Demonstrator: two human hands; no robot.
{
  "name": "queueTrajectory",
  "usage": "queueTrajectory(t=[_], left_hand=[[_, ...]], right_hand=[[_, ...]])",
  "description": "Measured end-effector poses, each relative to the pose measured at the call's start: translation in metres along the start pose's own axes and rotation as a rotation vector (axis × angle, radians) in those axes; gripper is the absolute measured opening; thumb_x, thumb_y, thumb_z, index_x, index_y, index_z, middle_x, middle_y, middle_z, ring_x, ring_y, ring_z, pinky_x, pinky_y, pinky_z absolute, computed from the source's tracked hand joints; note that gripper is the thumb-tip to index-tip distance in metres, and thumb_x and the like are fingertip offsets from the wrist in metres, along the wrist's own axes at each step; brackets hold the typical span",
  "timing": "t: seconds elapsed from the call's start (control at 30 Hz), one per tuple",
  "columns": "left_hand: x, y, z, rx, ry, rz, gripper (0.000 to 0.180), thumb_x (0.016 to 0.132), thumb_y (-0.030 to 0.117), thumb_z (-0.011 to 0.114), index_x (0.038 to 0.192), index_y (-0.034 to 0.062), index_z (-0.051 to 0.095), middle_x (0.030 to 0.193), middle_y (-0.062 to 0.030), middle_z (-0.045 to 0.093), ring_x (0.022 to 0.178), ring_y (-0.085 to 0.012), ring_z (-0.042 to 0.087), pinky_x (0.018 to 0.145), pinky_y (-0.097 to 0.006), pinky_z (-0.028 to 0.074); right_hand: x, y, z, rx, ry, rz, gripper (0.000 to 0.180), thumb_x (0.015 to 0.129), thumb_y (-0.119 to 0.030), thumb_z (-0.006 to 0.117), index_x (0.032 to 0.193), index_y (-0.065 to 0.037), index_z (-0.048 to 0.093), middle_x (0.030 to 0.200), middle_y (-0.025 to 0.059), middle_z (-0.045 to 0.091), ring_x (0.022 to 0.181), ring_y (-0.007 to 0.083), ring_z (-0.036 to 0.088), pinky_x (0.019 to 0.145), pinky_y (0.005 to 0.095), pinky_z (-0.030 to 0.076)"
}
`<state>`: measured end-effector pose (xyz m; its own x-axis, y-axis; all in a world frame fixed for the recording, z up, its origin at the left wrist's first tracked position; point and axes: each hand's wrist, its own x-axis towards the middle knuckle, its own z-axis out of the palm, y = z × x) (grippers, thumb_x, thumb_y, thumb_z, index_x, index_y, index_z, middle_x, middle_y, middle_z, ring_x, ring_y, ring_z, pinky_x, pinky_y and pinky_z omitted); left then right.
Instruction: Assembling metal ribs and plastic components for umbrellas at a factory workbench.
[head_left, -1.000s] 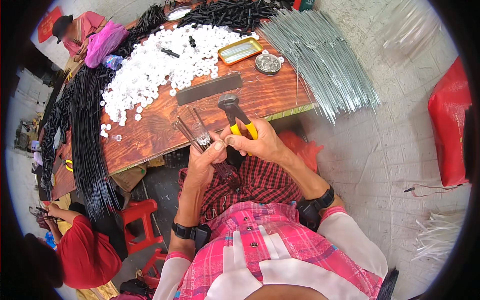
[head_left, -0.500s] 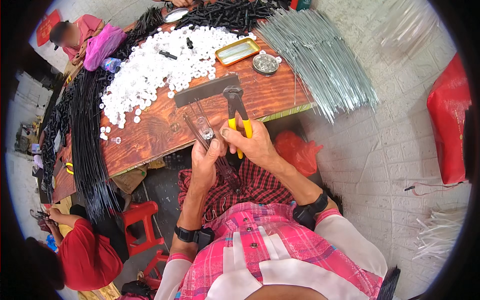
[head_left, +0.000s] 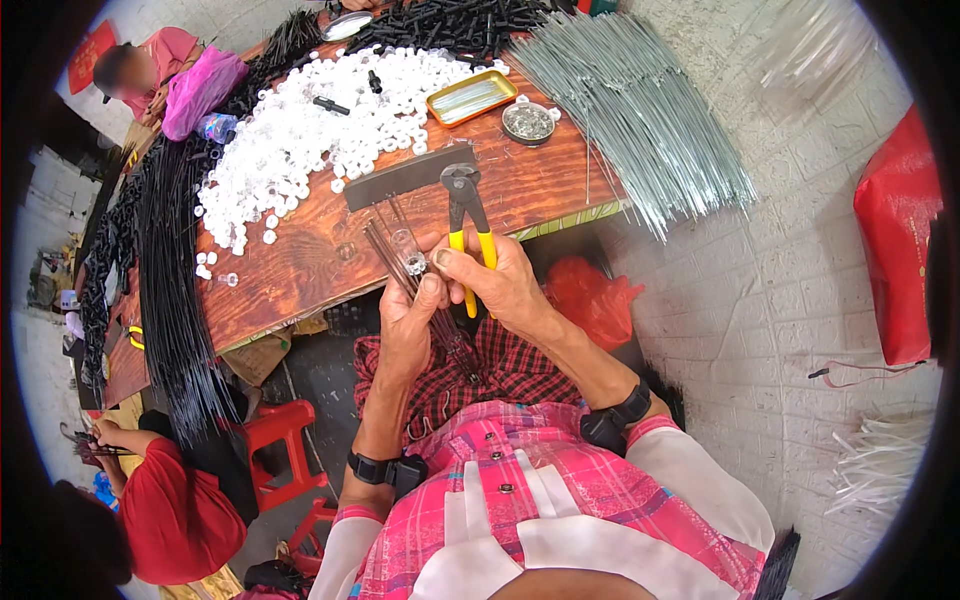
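Clasping dark rods (head_left: 388, 255) with a clear bead (head_left: 414, 264) among them in the left hand (head_left: 408, 320) before the table (head_left: 290, 290), tipped the pliers (head_left: 458, 215) in the right hand (head_left: 515, 290) more upright and brought its thumb (head_left: 455, 265) beside the bead, apparently for handling rather than cutting.

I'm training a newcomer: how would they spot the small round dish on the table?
On the wooden table, go to the big fan of silvery wires at the right end. Beside its left edge, a dark-rimmed round dish holds small glinting bits. Its circular shape sets it apart from the rectangular yellow-rimmed tin just left.
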<state>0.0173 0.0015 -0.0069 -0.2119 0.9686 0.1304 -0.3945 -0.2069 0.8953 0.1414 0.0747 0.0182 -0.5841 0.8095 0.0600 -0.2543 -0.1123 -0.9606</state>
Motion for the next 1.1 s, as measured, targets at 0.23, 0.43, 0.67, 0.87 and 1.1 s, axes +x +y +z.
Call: queueTrajectory(t=[0.23,0.43,0.67,0.87,1.1], left_hand=[[0.001,0.000,0.002,0.010,0.014,-0.022,0.051,0.097,0.029,0.060,0.136,0.0005,0.045,0.091,0.0022,0.056,0.077,-0.0045,0.047,0.068,-0.021,0.038],[0.000,0.001,0.002,0.001,0.016,-0.022,0.049,0.097,0.029,0.060,0.135,0.0001,0.047,0.092,0.0018,0.056,0.077,-0.0041,0.046,0.068,-0.021,0.038],[0.000,0.002,0.003,-0.013,0.002,-0.018,0.048,0.097,0.028,0.060,0.134,-0.0004,0.047,0.094,0.0008,0.058,0.076,-0.0043,0.047,0.068,-0.021,0.039],[0.000,0.001,0.002,0.008,0.033,-0.040,0.048,0.097,0.026,0.060,0.135,0.0005,0.046,0.095,0.0011,0.057,0.078,-0.0044,0.047,0.070,-0.021,0.040],[-0.003,-0.002,0.001,0.019,0.060,-0.026,0.051,0.097,0.026,0.060,0.139,0.0015,0.042,0.100,0.0008,0.056,0.081,-0.0052,0.049,0.069,-0.021,0.039]], right_hand=[[0.001,-0.001,-0.001,0.010,-0.007,0.012,0.025,0.093,-0.020,0.060,0.098,0.004,0.066,0.069,0.0011,0.060,0.059,0.0065,0.055,0.055,0.0223,0.046],[-0.001,-0.010,0.000,0.029,-0.002,0.030,0.024,0.091,-0.017,0.061,0.099,0.005,0.066,0.070,0.0007,0.060,0.059,0.0058,0.055,0.054,0.0219,0.046],[-0.002,-0.015,0.000,0.019,-0.015,0.045,0.026,0.091,-0.015,0.060,0.105,0.007,0.065,0.073,0.0005,0.060,0.060,0.0053,0.054,0.055,0.0215,0.046],[-0.003,-0.015,0.002,-0.024,0.006,0.040,0.024,0.091,-0.015,0.061,0.103,0.005,0.066,0.070,0.0007,0.060,0.060,0.0058,0.055,0.055,0.0224,0.046],[-0.002,-0.011,0.003,-0.770,0.194,-0.429,0.025,0.087,-0.020,0.069,0.100,0.002,0.068,0.066,0.0019,0.060,0.056,0.0080,0.056,0.054,0.0246,0.047]])
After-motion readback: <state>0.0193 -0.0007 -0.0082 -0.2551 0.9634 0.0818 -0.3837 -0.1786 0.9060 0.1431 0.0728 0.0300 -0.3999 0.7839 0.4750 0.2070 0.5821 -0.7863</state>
